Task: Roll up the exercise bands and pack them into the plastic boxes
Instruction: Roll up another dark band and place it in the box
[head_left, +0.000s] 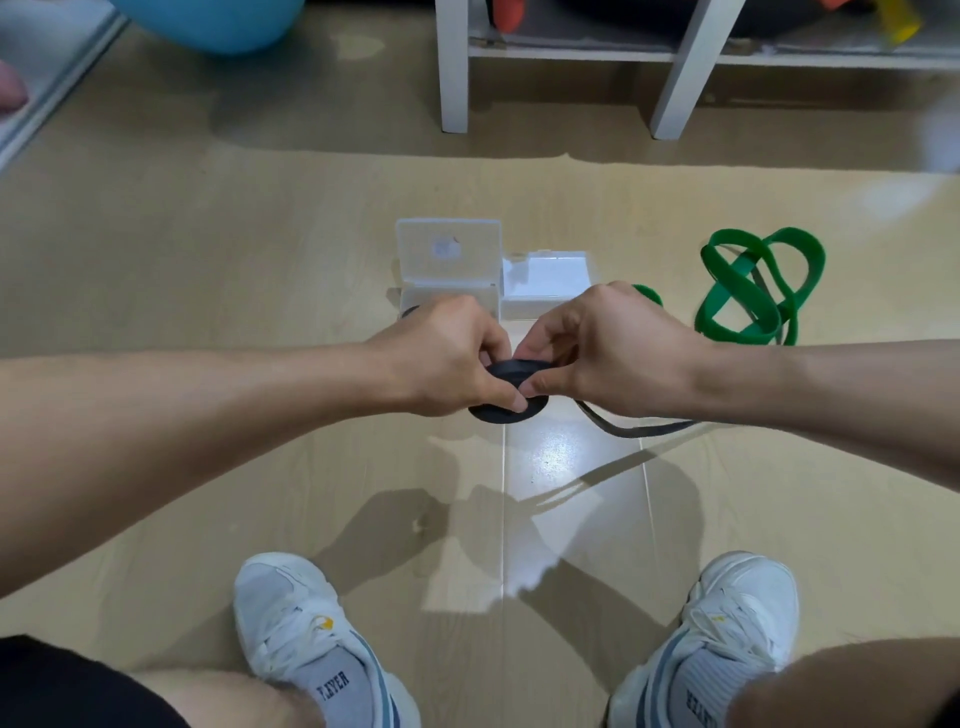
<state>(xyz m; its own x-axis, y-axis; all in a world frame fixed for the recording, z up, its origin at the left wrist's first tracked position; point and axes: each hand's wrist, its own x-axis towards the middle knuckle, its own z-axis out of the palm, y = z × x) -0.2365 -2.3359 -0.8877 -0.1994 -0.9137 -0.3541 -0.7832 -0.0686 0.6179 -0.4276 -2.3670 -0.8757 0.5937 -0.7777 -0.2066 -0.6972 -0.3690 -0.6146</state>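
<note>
Head view looks down past two white sneakers (306, 634) planted on the wooden floor (208, 260) to the left hand (447, 358) and right hand (608, 343), held together above the boards, both pinching a partly rolled black band (506, 371) whose loose tail trails off under the right wrist. Just beyond the hands sit two clear plastic boxes (545, 286) side by side, the left one with its lid raised. Farther right lies a tangled green band (753, 291), and a white shelf unit (452, 67) stands behind.
</note>
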